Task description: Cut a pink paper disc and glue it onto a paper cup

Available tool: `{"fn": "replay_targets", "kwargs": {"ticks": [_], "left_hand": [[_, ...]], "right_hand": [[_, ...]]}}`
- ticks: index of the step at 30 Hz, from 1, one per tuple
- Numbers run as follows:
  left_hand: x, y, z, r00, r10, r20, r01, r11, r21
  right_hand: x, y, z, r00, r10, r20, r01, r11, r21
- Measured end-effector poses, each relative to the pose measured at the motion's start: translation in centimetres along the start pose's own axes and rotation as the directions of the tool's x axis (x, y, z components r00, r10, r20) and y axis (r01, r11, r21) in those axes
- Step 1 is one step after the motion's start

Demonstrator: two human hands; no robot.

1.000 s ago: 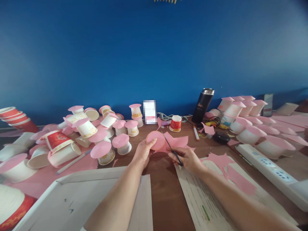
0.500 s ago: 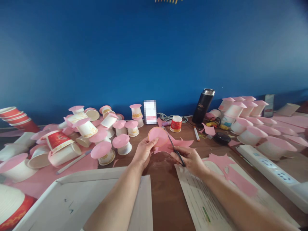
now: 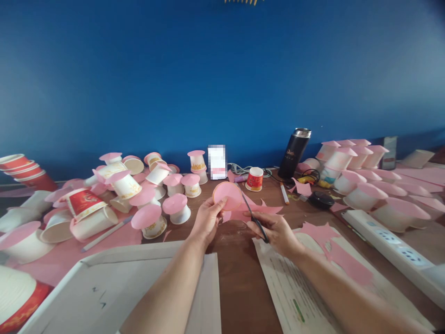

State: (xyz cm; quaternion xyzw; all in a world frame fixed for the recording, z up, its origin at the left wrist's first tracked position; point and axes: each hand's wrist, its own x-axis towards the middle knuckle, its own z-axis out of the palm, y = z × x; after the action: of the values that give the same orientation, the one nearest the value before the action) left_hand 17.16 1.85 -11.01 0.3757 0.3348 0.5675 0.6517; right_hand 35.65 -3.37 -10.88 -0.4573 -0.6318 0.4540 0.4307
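My left hand (image 3: pixel 207 218) holds a pink paper piece (image 3: pixel 227 195) with a rounded disc shape, lifted just above the brown table (image 3: pixel 239 278). My right hand (image 3: pixel 274 229) grips black-handled scissors (image 3: pixel 251 211), whose blades reach into the pink paper beside the disc. A jagged pink offcut (image 3: pixel 264 209) hangs from the paper to the right of the blades.
Several white paper cups capped with pink discs (image 3: pixel 177 208) crowd the left; more (image 3: pixel 351 160) stand at the right. A black flask (image 3: pixel 294 152), a small red cup (image 3: pixel 255 178), a white power strip (image 3: pixel 392 243), printed sheets (image 3: pixel 295 297) and a white board (image 3: pixel 114 297) lie around my arms.
The pink disc has risen slightly and turned in my left hand while the scissors moved further along its edge; the offcut on the right has flattened and shifted.
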Motion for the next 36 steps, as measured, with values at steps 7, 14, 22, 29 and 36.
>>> {"fn": "replay_targets", "kwargs": {"ticks": [7,14,22,29,36], "left_hand": [[-0.08,0.02,-0.08,1.0,0.005,-0.005,-0.005,1.0,0.0],[0.03,-0.17,-0.22,1.0,0.004,-0.022,-0.004,1.0,-0.013],[-0.06,0.05,-0.13,0.999,-0.008,-0.04,0.008,1.0,-0.018],[-0.12,0.13,-0.07,0.999,0.004,-0.048,-0.006,0.999,-0.043],[-0.14,0.29,0.07,0.999,0.003,-0.052,-0.005,0.999,-0.038]], "right_hand": [[-0.01,0.11,0.01,1.0,-0.002,-0.003,0.002,1.0,-0.003],[-0.09,0.24,-0.03,1.0,0.0,-0.002,0.0,0.998,-0.057],[-0.06,0.2,0.02,1.0,-0.004,-0.013,0.004,0.999,-0.051],[-0.05,0.16,0.02,1.0,0.021,-0.008,-0.022,0.998,-0.059],[-0.03,-0.23,0.15,0.999,0.041,-0.022,-0.042,0.998,-0.05]]}}
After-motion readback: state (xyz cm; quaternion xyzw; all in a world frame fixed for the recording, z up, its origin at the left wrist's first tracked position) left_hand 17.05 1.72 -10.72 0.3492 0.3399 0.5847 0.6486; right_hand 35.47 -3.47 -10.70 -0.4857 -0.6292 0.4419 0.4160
